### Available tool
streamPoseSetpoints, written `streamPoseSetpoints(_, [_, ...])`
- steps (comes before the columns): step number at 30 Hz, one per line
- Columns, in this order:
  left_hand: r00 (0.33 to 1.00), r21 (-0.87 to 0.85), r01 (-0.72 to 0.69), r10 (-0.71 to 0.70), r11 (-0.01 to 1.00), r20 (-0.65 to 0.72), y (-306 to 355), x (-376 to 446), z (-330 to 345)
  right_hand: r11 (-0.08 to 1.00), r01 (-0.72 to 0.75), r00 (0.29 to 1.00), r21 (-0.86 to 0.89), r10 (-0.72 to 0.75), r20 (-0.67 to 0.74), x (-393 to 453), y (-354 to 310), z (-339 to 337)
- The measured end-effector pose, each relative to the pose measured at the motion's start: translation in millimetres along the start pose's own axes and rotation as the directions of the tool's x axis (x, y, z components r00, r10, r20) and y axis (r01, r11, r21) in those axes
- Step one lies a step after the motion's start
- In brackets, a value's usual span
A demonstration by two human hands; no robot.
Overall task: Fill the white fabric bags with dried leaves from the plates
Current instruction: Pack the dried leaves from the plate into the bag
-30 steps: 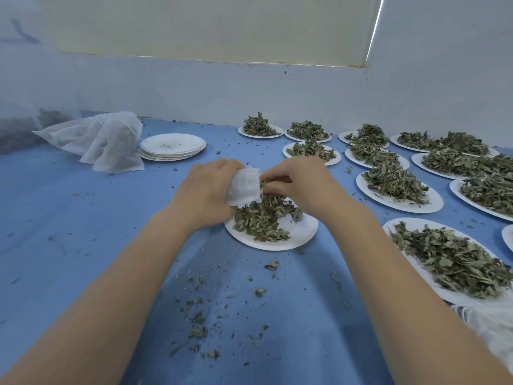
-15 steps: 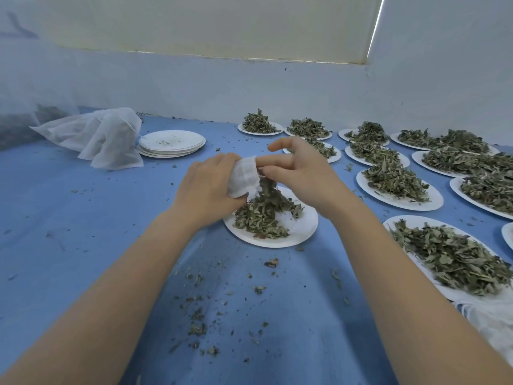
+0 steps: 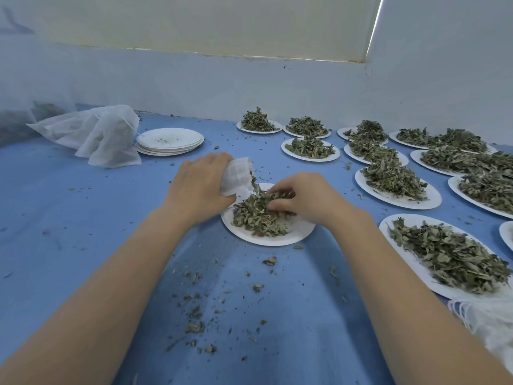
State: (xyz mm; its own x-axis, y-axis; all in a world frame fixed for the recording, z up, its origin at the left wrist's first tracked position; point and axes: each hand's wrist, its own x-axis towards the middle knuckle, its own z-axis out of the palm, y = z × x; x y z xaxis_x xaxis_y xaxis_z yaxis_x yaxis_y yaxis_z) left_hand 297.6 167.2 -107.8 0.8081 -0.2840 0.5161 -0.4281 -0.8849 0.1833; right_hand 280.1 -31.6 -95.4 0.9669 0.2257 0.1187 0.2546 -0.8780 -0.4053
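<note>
My left hand grips a small white fabric bag, holding it just above the far left rim of a white plate. The plate carries a heap of dried green leaves. My right hand is down on the heap, fingers curled round a clump of leaves next to the bag's mouth. Some leaves hang at the bag's lower edge.
Several more plates of dried leaves fill the right side. A stack of bare plates and a large white mesh bag lie at the back left. White fabric bags sit at the right edge. Leaf crumbs litter the blue surface.
My right hand has left the bag's mouth and dropped onto the leaf heap, closing on leaves. The left hand still holds the bag, now slightly higher and further left.
</note>
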Motion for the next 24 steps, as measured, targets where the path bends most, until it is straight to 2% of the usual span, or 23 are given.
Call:
streamPoseSetpoints(6, [0.999,0.025,-0.007,0.006,1.0,0.034,-1,1,1,0.979,0.069,0.982,0.191,-0.033,-0.185,-2,-1,-23])
streamPoseSetpoints(11, [0.999,-0.021,-0.029,0.029,0.999,0.016,3,-1,2,0.89,0.066,0.979,0.451,0.03,-0.201,-4,-11,-22])
streamPoseSetpoints(14, [0.999,-0.083,-0.044,0.043,0.996,-0.012,8,-1,3,0.841,0.096,0.971,0.533,0.039,-0.237,-5,-18,-15])
streamPoseSetpoints(18, [0.996,-0.137,-0.083,0.078,0.987,-0.045,15,-1,2,0.858,0.157,0.955,0.489,-0.007,-0.296,-3,-22,-10])
streamPoseSetpoints(24, [0.995,-0.276,0.015,-0.041,0.961,-0.09,21,-4,0,0.853,0.181,0.981,0.49,-0.12,-0.154,-8,-24,-14])
